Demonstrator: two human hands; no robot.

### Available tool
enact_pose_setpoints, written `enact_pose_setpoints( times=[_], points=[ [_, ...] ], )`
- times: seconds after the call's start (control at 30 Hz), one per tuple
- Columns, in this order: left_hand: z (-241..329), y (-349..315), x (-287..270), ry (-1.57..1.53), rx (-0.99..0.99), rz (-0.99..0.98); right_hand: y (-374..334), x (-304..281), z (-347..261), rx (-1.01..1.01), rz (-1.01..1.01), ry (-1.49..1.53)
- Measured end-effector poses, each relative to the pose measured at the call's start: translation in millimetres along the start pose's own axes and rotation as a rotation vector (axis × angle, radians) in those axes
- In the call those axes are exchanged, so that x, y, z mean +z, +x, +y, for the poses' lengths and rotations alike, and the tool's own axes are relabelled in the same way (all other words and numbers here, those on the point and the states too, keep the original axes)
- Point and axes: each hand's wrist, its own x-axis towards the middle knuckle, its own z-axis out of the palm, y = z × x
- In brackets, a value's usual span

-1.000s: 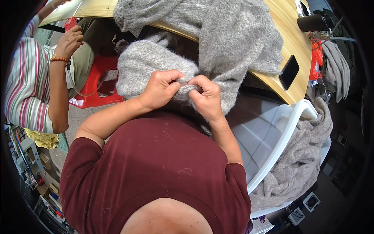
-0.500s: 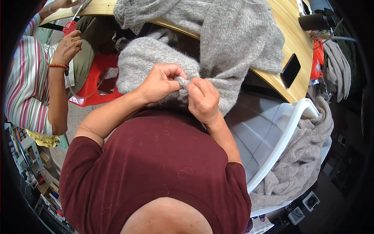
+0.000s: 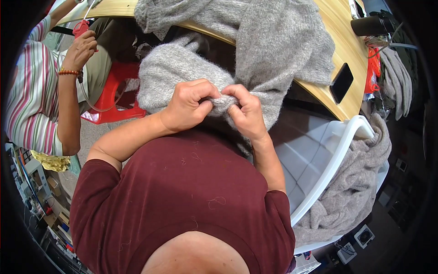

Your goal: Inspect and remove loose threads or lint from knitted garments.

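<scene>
A fluffy grey knitted garment (image 3: 182, 68) spreads from the table edge down over my lap. My left hand (image 3: 189, 104) pinches a gathered fold of the knit between thumb and bent fingers. Just beside it, my right hand (image 3: 247, 111) grips the same fold, thumb below and fingers on top. A short, bunched stretch of knit shows between the two hands. More of the grey knit hangs to the right of my right hand and lies on the wooden table (image 3: 349, 43).
A black phone (image 3: 341, 83) rests near the table's right corner, with a black cylinder (image 3: 370, 26) farther back. At right stands a white plastic bin (image 3: 326, 182) beside piled grey knitwear (image 3: 351, 196). To the left, a co-worker's hand (image 3: 81, 50) holds a red-handled tool by a red stool (image 3: 112, 98).
My right hand has turned and shifted slightly right, its thumb now under the fold. The hands are a little farther apart, with more knit showing between them.
</scene>
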Motion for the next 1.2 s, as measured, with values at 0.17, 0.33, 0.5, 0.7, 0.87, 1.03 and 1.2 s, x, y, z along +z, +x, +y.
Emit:
enact_pose_setpoints(
  times=[0.17,0.33,0.5,0.7,0.87,1.03,1.2],
  points=[
    [0,3,1,0.082,0.174,0.098,-8,14,0,-0.133,0.115,-0.314],
    [-2,8,6,0.133,0.317,0.178,-7,19,-6,-0.239,0.287,-0.529],
    [-4,13,9,0.2,0.374,0.268,-2,12,-10,-0.126,0.259,-0.311],
    [0,12,5,0.029,0.348,0.17,-4,-5,-19,0.088,0.089,0.086],
    [1,11,1,0.053,0.338,0.101,-9,-1,-15,0.115,0.089,0.062],
    [2,13,1,0.164,0.464,0.147,-9,9,-17,-0.131,0.213,-0.212],
    [0,17,1,0.266,0.613,0.172,-5,11,-18,-0.16,0.275,-0.297]
  ],
)
